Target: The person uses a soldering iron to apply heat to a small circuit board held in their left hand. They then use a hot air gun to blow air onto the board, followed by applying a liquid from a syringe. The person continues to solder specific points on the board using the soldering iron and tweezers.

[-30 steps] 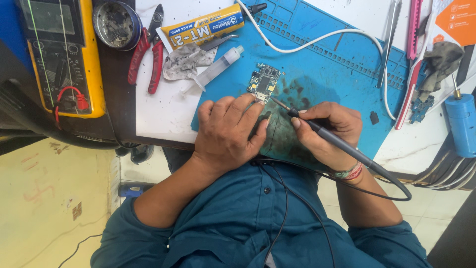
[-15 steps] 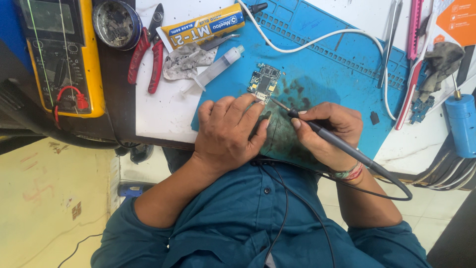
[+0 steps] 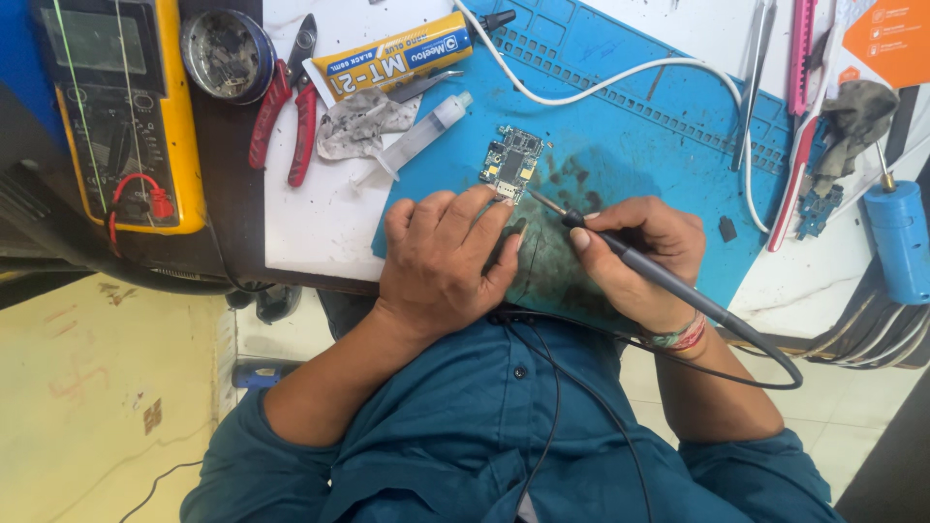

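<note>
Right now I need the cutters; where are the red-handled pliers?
Head view, upper left: red-handled pliers lie between the round tin and the crumpled cloth.

Packages, labels and screens on the bench. At 11 o'clock lies a yellow-cased multimeter, its grey-green rectangular screen at the top end. At 12 o'clock a yellow glue tube with a black nozzle lies slantwise, bearing a blue printed label. At 1 o'clock, by the frame corner, sits an orange card package with white print.
</note>
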